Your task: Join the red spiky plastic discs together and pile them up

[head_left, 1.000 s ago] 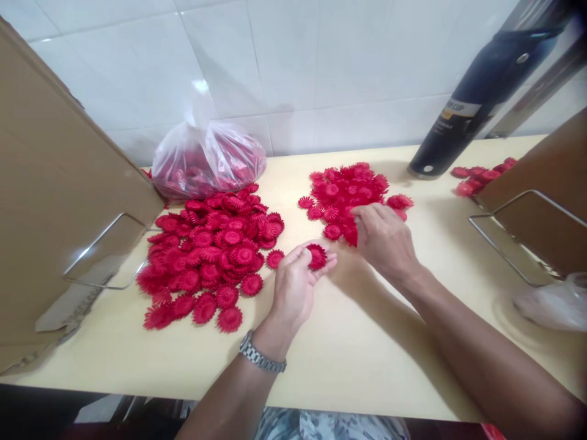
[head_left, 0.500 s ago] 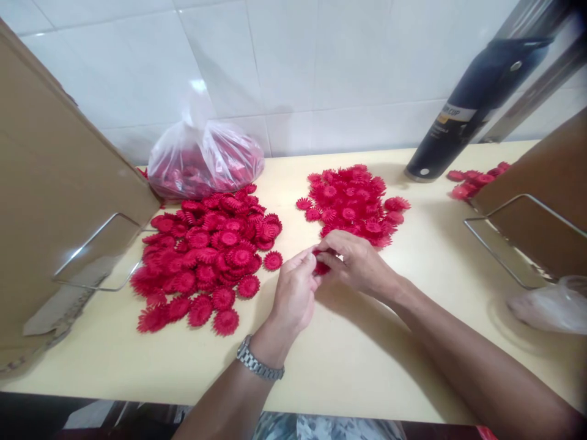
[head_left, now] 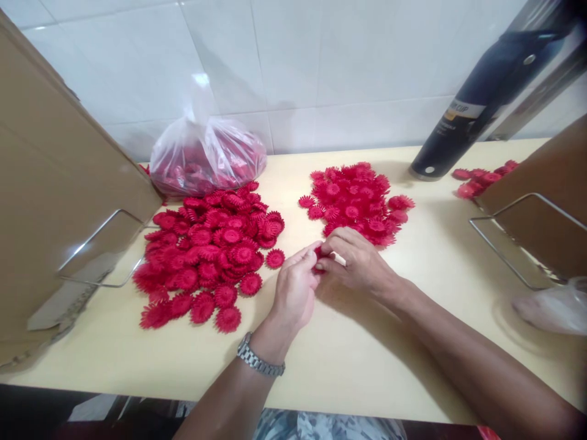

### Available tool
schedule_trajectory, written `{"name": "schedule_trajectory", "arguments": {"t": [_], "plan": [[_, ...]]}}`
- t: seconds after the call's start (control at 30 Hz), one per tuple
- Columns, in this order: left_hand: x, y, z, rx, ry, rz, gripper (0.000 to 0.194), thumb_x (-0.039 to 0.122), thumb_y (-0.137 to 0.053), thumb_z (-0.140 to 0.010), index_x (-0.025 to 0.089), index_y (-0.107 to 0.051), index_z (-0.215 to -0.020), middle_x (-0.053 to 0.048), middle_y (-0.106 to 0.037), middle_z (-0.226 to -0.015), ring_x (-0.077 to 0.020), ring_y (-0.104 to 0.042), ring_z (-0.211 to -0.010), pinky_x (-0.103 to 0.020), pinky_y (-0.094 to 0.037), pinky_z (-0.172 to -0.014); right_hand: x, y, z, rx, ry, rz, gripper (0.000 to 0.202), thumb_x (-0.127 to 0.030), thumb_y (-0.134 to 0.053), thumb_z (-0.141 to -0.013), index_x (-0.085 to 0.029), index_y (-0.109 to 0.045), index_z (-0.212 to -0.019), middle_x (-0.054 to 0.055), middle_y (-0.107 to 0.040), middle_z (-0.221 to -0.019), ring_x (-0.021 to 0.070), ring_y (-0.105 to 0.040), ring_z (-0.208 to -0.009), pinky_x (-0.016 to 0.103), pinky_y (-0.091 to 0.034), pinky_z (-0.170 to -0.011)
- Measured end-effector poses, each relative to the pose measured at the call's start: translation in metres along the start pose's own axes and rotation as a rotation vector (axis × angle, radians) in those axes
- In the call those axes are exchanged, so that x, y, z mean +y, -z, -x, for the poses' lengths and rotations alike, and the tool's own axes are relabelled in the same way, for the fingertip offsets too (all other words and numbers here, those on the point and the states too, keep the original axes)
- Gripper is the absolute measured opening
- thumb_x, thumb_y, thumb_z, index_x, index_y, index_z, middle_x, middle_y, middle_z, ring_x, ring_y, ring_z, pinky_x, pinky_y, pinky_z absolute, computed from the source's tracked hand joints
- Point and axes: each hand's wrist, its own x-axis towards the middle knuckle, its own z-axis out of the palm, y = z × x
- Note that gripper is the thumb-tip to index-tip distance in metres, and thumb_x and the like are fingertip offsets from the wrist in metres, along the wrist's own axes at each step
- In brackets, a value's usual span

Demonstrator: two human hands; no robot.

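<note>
Between my two hands is a small red piece (head_left: 317, 259), mostly covered by the fingers. My left hand (head_left: 296, 281) is closed on its left side, thumb on top. From the right, my right hand (head_left: 351, 256) pinches the same piece with thumb and fingers. A large heap of red flower-shaped discs (head_left: 206, 244) lies left of my hands. Just beyond my hands is a second, smaller pile of red flower-shaped pieces (head_left: 353, 198). One single disc (head_left: 275, 258) lies beside my left hand.
A tied plastic bag (head_left: 206, 156) of red pieces rests against the tiled wall. Cardboard (head_left: 59, 153) stands at left, more cardboard (head_left: 541, 189) at right with wire handles. A dark bottle (head_left: 468, 110), several red pieces (head_left: 481, 179) and a clear plastic bag (head_left: 554, 305) are at right.
The fingers of my right hand have shifted slightly around the red piece, and less of it shows. The whole view has shifted a little; the piles look the same.
</note>
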Motion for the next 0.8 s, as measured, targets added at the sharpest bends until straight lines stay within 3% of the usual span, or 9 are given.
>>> {"name": "schedule_trajectory", "arguments": {"t": [0.23, 0.43, 0.6, 0.8], "plan": [[-0.005, 0.003, 0.000, -0.030, -0.006, -0.025, 0.029, 0.011, -0.057, -0.073, 0.014, -0.067, -0.100, -0.007, -0.068, -0.092, -0.0146, -0.060, -0.089, -0.022, -0.042, -0.074, -0.005, -0.005, 0.003, 0.069, -0.013, 0.062, 0.020, -0.012, -0.041, -0.087, -0.019, -0.053, -0.072, 0.006, -0.054, -0.070, 0.0170, -0.048, -0.066, 0.030, -0.041, -0.061], [-0.003, 0.000, 0.001, -0.034, -0.047, -0.072, 0.026, 0.010, -0.053, -0.075, 0.012, -0.066, -0.098, -0.009, -0.068, -0.089, -0.0155, -0.061, -0.085, -0.026, -0.045, -0.074, -0.003, 0.002, 0.001, 0.094, -0.171, -0.250, 0.014, -0.014, -0.046, -0.085, -0.019, -0.051, -0.073, 0.003, -0.052, -0.068, 0.0140, -0.049, -0.062, 0.026, -0.040, -0.054], [0.000, -0.001, 0.000, 0.045, -0.050, -0.038, 0.017, 0.006, -0.052, -0.074, 0.007, -0.060, -0.090, -0.012, -0.067, -0.083, -0.0174, -0.065, -0.072, -0.035, -0.049, -0.076, 0.012, 0.018, -0.001, 0.376, -0.443, -0.181, 0.014, -0.018, -0.049, -0.083, -0.020, -0.046, -0.069, 0.001, -0.049, -0.066, 0.0137, -0.046, -0.059, 0.027, -0.039, -0.053], [0.002, -0.002, 0.001, -0.045, 0.008, 0.037, 0.027, 0.018, -0.054, -0.079, 0.014, -0.056, -0.105, -0.010, -0.066, -0.098, -0.0182, -0.066, -0.082, -0.036, -0.051, -0.078, 0.005, 0.015, 0.000, 0.188, -0.359, -0.312, 0.014, -0.019, -0.048, -0.084, -0.020, -0.046, -0.071, 0.000, -0.050, -0.064, 0.0118, -0.047, -0.057, 0.025, -0.039, -0.051]]}}
